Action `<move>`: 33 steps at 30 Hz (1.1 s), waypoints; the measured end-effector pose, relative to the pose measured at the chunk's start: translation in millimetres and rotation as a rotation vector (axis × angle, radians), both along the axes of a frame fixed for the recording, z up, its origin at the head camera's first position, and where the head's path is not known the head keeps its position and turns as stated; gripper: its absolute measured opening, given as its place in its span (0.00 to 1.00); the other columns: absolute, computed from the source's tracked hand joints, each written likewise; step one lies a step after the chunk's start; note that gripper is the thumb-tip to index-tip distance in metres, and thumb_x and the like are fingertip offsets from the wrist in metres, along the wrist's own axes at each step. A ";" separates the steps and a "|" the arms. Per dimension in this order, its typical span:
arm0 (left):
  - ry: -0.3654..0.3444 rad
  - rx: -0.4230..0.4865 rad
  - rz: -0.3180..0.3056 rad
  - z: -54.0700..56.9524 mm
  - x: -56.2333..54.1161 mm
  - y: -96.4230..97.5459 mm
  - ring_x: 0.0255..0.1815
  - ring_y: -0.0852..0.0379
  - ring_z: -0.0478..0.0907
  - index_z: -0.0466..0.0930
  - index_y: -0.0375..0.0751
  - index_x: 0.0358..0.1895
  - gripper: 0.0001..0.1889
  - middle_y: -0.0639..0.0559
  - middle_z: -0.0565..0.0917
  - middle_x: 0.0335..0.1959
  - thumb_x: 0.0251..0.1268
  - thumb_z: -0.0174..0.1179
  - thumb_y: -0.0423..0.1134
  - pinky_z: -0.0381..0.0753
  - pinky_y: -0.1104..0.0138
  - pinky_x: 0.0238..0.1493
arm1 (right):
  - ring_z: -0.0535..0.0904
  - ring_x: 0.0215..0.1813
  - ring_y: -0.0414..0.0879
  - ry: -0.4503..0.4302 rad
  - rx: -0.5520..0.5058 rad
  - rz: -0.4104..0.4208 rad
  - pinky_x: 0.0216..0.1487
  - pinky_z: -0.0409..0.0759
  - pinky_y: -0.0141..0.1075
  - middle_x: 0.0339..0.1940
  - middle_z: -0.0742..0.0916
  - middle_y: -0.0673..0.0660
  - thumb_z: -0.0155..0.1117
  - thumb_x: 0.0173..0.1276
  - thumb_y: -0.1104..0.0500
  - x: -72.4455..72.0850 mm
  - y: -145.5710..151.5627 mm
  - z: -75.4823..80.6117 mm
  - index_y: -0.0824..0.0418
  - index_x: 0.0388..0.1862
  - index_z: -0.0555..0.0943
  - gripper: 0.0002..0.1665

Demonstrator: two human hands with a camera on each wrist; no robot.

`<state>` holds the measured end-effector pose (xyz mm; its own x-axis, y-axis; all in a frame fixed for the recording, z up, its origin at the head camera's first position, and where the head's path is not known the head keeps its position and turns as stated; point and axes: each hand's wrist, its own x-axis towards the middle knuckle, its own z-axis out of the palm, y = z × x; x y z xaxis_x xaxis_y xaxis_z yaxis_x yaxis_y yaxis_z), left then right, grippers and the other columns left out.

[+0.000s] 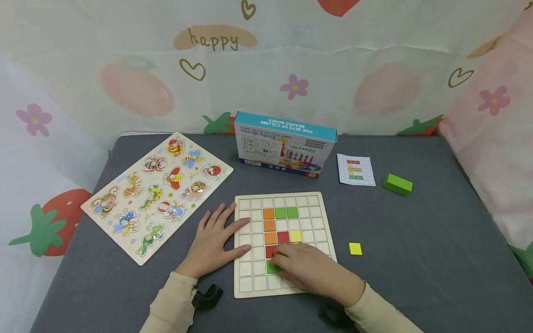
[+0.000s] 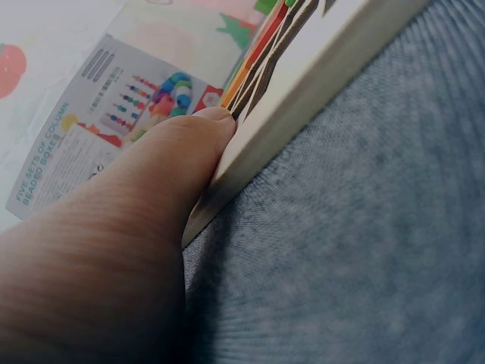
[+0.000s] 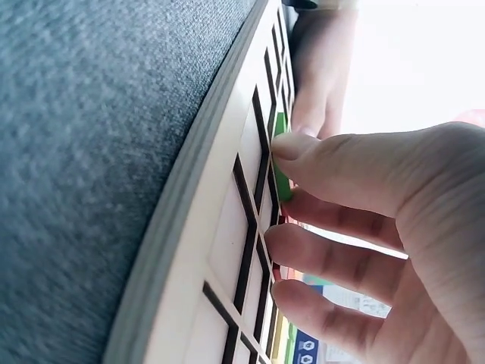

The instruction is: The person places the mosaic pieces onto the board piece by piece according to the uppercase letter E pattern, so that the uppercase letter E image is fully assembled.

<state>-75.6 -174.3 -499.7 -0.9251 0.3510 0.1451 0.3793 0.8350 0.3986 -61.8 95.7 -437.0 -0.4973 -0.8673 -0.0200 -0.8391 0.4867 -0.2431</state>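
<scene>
A square wooden grid board (image 1: 245, 284) lies on the table with colored square tiles in its cells. Orange tiles (image 1: 269, 225) form a column, two green tiles (image 1: 286, 212) sit at its top right, and a red tile (image 1: 283, 237) and a yellow tile (image 1: 295, 236) lie lower. Another red tile (image 1: 270, 251) is below the orange ones. My left hand (image 1: 216, 240) rests with spread fingers, thumb and index touching the board's left edge. My right hand (image 1: 308, 268) pinches a green tile (image 3: 282, 167) at a cell below the red one; the fingers partly cover it.
A loose yellow tile (image 1: 355, 249) lies right of the board. Farther back are a printed pattern card (image 1: 364, 180), a green block (image 1: 397, 184) and a standing toy box (image 1: 285, 145). An insect puzzle board (image 1: 139, 254) lies at left. Patterned cloth (image 1: 291, 60) hangs behind.
</scene>
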 end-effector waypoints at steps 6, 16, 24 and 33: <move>-0.008 0.001 0.005 -1.7 -0.8 0.2 0.78 0.48 0.42 0.64 0.69 0.70 0.36 0.53 0.51 0.78 0.58 0.52 0.72 0.38 0.44 0.73 | 0.76 0.43 0.39 0.026 0.004 0.005 0.50 0.79 0.33 0.44 0.81 0.46 0.63 0.68 0.51 0.6 -0.2 -0.9 0.51 0.47 0.80 0.10; -0.008 0.005 0.002 -1.3 -1.1 0.5 0.78 0.47 0.43 0.64 0.68 0.70 0.36 0.53 0.51 0.78 0.58 0.51 0.72 0.38 0.44 0.73 | 0.76 0.44 0.40 0.043 -0.001 0.000 0.52 0.79 0.33 0.45 0.81 0.47 0.63 0.68 0.52 1.3 -1.3 -2.2 0.52 0.47 0.81 0.10; 0.002 -0.010 -0.001 -1.2 -0.7 1.4 0.78 0.47 0.43 0.64 0.69 0.70 0.36 0.53 0.51 0.78 0.58 0.52 0.72 0.39 0.44 0.73 | 0.78 0.39 0.38 0.104 -0.086 -0.045 0.43 0.81 0.32 0.43 0.81 0.45 0.64 0.68 0.53 -4.9 10.0 -3.1 0.50 0.46 0.81 0.09; -0.003 -0.008 0.000 -0.8 -0.5 1.2 0.78 0.47 0.43 0.63 0.70 0.70 0.36 0.53 0.51 0.78 0.58 0.51 0.73 0.39 0.44 0.73 | 0.79 0.46 0.37 0.114 -0.047 -0.137 0.48 0.82 0.33 0.44 0.82 0.45 0.65 0.67 0.52 -11.1 21.1 0.0 0.50 0.48 0.80 0.12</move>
